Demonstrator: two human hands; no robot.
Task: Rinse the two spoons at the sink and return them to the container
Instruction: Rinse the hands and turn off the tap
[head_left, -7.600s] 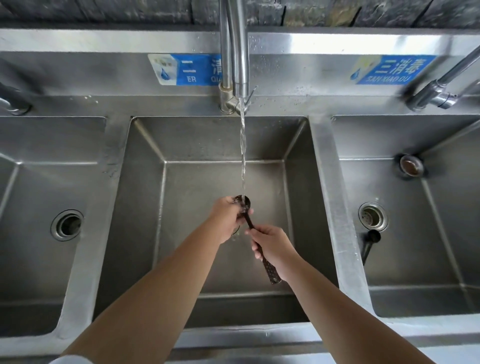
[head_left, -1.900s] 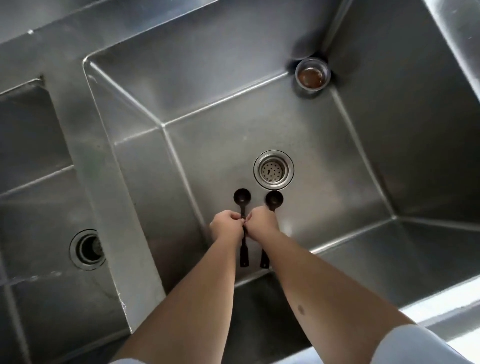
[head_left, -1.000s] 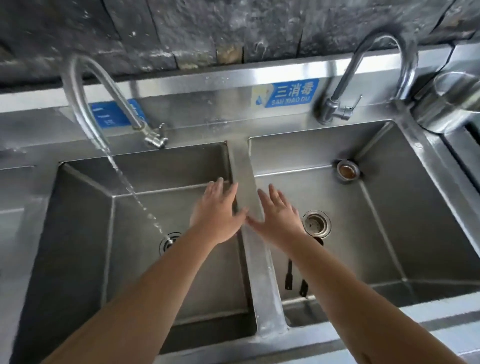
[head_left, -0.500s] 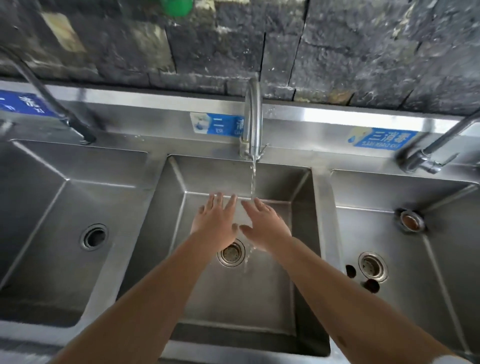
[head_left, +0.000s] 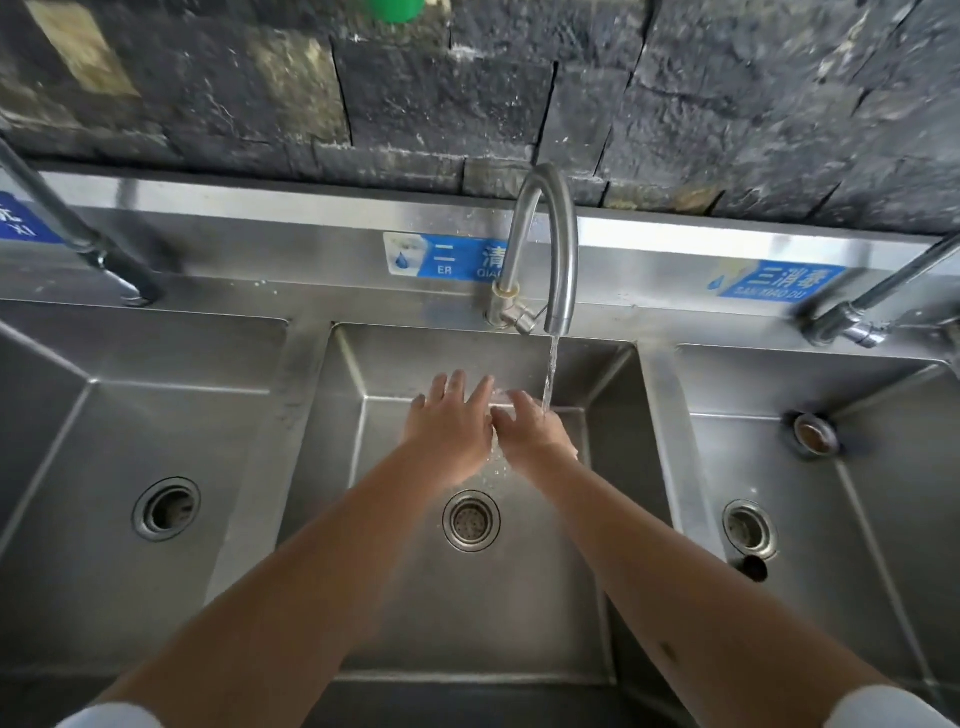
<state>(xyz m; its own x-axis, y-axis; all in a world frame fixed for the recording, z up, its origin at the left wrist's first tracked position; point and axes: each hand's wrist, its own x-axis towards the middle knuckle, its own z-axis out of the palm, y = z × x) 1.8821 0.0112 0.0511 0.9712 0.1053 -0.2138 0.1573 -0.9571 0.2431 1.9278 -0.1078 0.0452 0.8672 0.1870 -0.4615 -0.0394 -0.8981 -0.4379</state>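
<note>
Since only its bowl shows (axis untellable) | spoon (head_left: 753, 567) beside right drain (head_left: 749, 529)

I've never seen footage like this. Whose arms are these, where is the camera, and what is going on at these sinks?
There is no machine here: a person wears a wide-angle camera on the head, looking forward and down, so you see their own two arms. Ahead is a steel counter with three basins. Over the middle basin a curved tap is running. The left hand has its fingers spread, and the right hand is in the stream; neither has a grip on anything. A dark spoon bowl shows in the right basin, beside its drain. Blue labels mark the back panel.
</note>
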